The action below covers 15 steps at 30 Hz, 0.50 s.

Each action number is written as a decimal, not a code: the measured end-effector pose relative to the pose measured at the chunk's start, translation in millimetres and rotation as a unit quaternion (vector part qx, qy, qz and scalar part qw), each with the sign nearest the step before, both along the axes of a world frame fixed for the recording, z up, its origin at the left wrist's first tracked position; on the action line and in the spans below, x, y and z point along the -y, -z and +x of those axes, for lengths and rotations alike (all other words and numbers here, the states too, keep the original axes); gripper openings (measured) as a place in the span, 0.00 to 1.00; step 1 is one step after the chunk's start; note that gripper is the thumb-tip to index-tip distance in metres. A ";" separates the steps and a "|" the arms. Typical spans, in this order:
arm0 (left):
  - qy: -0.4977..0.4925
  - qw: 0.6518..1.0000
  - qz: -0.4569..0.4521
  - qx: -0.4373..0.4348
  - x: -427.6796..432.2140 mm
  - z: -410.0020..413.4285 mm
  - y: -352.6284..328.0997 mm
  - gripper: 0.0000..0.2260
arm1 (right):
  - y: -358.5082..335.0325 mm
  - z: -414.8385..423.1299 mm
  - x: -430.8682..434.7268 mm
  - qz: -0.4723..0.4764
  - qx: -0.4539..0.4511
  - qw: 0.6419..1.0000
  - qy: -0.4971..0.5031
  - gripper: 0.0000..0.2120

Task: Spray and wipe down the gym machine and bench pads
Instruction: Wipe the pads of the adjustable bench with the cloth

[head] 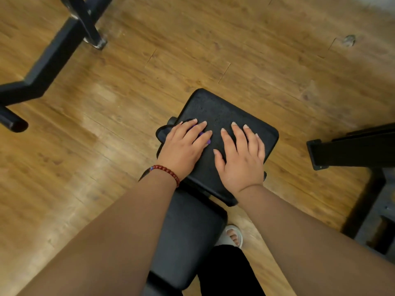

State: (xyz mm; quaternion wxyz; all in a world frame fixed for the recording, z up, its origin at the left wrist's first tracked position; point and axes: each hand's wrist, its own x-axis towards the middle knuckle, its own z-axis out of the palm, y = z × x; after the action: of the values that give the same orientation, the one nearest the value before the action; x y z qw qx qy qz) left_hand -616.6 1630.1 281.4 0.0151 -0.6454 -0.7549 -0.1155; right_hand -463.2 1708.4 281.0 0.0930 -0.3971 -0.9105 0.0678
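Both forearms reach forward over the bench. The left hand (181, 146) lies flat with straight fingers, pressing a purple cloth (201, 134) onto the black seat pad (224, 107). The right hand (241, 159) rests just right of it, fingers spread flat.

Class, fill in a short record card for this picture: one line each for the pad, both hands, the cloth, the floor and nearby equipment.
bench pad: black, both hands on it
left hand: flat, fingers straight, pressing the cloth
right hand: flat on the bare pad, holding nothing
cloth: purple, mostly hidden under the left hand
floor: wood planks
nearby: black metal frame at upper left
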 end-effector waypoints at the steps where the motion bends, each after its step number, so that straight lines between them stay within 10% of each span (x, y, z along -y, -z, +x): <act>1: 0.008 1.000 -0.011 0.005 4.7 1.5 -2.5 0.14 | -1.7 0.9 0.4 -0.007 0.003 1.000 -0.004 0.23; 15: 0.047 0.998 0.016 0.044 144.6 100.5 -104.4 0.27 | -93.5 121.0 155.8 -0.095 0.003 0.995 -0.025 0.19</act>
State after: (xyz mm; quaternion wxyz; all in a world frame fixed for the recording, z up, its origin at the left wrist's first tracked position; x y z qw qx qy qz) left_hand -516.1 1485.5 385.8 -0.0129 -0.6743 -0.7217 -0.1561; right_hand -342.1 1552.6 374.5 0.0505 -0.3810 -0.9101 0.1548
